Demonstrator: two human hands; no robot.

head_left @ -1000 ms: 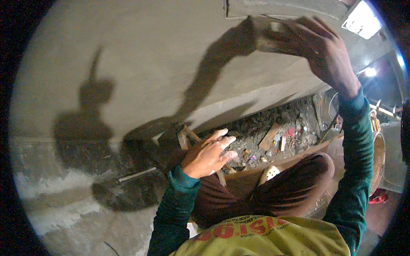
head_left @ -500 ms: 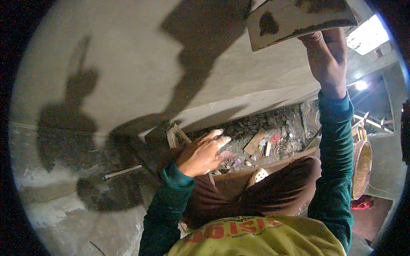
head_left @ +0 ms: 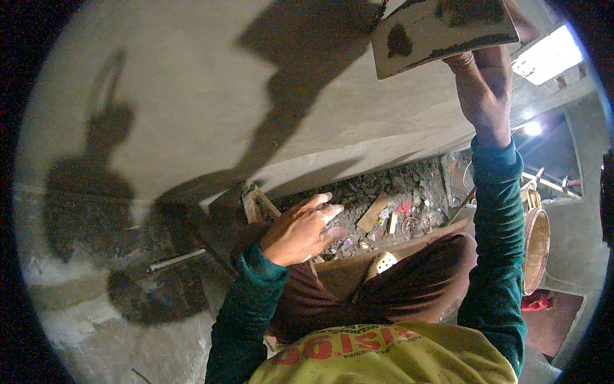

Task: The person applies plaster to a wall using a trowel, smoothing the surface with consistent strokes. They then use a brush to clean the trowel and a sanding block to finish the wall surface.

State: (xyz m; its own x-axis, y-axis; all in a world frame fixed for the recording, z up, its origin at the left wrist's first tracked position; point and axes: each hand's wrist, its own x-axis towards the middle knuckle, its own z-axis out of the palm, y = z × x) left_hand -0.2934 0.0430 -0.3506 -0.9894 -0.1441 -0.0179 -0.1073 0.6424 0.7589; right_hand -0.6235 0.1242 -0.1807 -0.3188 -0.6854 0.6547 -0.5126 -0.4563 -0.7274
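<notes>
My right hand (head_left: pixel 480 96), reaching up at the upper right, is closed on a flat rectangular plastering trowel (head_left: pixel 428 48), whose plate carries dark patches and hides most of my fingers. The trowel is close to the smooth grey plastered wall (head_left: pixel 192 83), with its dark shadow beside it; contact is unclear. My left hand (head_left: pixel 300 230) hangs open lower in the middle, fingers apart and slightly curled, whitish stuff on the fingertips, with nothing in it. Below it are my bent knee, a pale perforated shoe (head_left: pixel 380 265) and wooden boards (head_left: pixel 254 205).
A rubble-strewn strip (head_left: pixel 409 185) with scraps runs along the wall's foot. On the right hang or stand a round woven basket (head_left: pixel 536 249), light sticks and red cloth (head_left: pixel 536 299), near a bright opening (head_left: pixel 547 51) and a lamp (head_left: pixel 532 127). A thin white bar (head_left: pixel 176 259) lies at left.
My right hand has swung the trowel upward and turned its plate into view, then shifted it slightly. My left hand keeps its open shape. The whole view has shifted a little.
</notes>
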